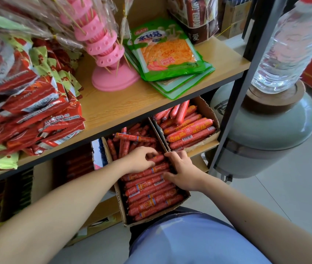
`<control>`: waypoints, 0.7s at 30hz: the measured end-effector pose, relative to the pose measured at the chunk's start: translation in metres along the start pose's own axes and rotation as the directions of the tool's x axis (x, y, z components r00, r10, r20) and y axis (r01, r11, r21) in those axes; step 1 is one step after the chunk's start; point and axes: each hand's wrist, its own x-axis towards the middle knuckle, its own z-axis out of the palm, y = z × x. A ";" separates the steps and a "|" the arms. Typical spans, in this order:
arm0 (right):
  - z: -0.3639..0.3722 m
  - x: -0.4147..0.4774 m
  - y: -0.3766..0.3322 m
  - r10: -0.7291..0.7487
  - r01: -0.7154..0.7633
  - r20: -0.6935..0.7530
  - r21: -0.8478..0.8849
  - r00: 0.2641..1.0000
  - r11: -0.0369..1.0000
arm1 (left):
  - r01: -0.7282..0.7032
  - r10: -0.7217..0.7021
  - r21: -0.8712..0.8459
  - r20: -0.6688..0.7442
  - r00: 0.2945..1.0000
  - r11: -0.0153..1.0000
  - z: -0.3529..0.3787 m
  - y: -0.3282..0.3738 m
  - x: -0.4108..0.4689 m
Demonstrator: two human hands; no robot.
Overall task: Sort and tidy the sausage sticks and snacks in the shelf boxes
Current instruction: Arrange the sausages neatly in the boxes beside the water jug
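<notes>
A cardboard box (120, 202) sticks out from the lower shelf, packed with thin red sausage sticks (151, 199); the near rows lie neat and the far ones (132, 139) lie jumbled. My left hand (139, 159) reaches into the box middle, fingers curled round a sausage stick. My right hand (181, 173) lies at the box's right wall, fingers curled over the sticks and thumb pressed against a row. A second box (206, 109) to the right holds thicker red sausages (189, 130).
The upper wooden shelf (113, 103) carries a heap of red snack packets (27, 115), a pink stick stand (109, 54) and green snack pouches (166, 50). A water dispenser with its bottle (288, 46) stands right of the metal shelf post (233, 111).
</notes>
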 end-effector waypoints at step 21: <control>0.006 0.000 0.000 0.047 -0.044 -0.018 0.136 0.999 0.990 | 0.029 0.034 0.265 -0.232 0.972 0.964 -0.005 -0.004 0.032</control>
